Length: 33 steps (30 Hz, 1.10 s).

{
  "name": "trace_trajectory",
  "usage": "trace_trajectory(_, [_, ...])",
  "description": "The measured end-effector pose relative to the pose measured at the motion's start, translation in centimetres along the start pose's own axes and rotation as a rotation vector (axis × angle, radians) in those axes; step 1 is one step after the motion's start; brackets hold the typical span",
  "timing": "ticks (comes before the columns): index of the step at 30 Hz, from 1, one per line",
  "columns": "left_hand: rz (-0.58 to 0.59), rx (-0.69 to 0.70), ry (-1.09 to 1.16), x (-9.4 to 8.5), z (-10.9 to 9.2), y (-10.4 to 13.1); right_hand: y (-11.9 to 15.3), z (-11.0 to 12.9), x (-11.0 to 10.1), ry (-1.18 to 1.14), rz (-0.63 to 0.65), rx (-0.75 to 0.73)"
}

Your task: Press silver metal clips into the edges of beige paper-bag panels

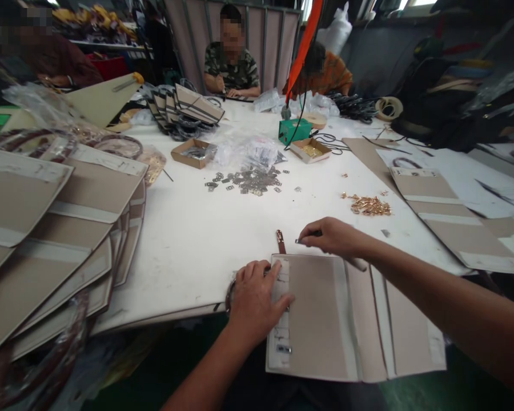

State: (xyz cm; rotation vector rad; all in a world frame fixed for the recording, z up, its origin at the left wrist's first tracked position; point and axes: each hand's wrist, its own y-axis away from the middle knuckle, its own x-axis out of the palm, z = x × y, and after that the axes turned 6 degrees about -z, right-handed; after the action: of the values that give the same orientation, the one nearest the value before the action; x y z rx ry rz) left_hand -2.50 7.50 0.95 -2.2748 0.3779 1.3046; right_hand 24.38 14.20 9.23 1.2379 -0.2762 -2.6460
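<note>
A beige bag panel (317,314) with pale strips lies before me, reaching over the table's front edge. My left hand (257,297) rests flat on its left border, fingers spread. A metal piece (284,349) sits on that border below the hand. Above the panel's top edge, my right hand (336,237) pinches a small metal plate (298,241) between thumb and fingertips. Under its palm side shows the end of a grey rod-like thing (358,264), perhaps a tool handle. A brown strap (281,242) with a gold-coloured fitting sticks out beyond the panel's top edge.
Stacked panels (77,222) fill the left; more panels (437,205) lie right. Loose metal plates (255,180) and gold-coloured fasteners (370,205) are heaped on the white table (188,240). Behind stand small boxes (192,153) and a green device (294,131). Several people sit around.
</note>
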Motion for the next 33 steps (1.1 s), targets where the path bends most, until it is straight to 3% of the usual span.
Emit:
trace_trajectory(3, [-0.002,-0.010,0.015,-0.2,-0.1,0.0,1.6,2.4,3.7,-0.063,0.056,-0.046])
trace_trajectory(7, [0.007,-0.018,0.037,-0.4,-0.3,-0.1,1.8,2.4,6.0,-0.044,-0.001,-0.059])
trace_trajectory(27, [0.004,-0.045,0.048,-0.4,-0.2,-0.2,2.0,2.9,6.5,0.044,-0.034,-0.079])
trace_trajectory(33, [0.013,-0.061,0.054,-0.7,-0.5,-0.3,2.3,2.5,7.3,0.116,-0.132,-0.025])
